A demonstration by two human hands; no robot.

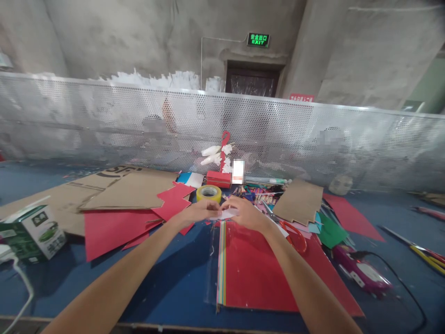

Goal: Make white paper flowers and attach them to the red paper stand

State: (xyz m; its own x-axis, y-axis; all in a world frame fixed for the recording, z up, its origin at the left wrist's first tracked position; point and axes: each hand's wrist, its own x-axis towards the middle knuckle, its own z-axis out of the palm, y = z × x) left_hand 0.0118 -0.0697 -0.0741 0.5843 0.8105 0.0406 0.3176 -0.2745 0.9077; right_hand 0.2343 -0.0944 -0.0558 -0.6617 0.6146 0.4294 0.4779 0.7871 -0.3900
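Between my two hands, above the middle of the table, is a small white piece (228, 214) that looks like thin paper. My left hand (200, 211) pinches its left end with bent fingers. The fingers of my right hand (243, 212) are curled together over its right side and partly hide it. Just behind my left hand stands a roll of yellow tape (208, 194). Below my right hand and forearm lies a stack of red paper sheets (253, 269) in a clear sleeve, with several coloured edges showing along its left side.
Red scissors (295, 237) lie beside my right forearm. Cardboard sheets (128, 190) and red paper (114, 232) cover the left. A green box (34, 232) stands far left; a purple device (361, 271) with a cable lies right. White flowers (212, 153) stand before the perforated metal screen (139, 125).
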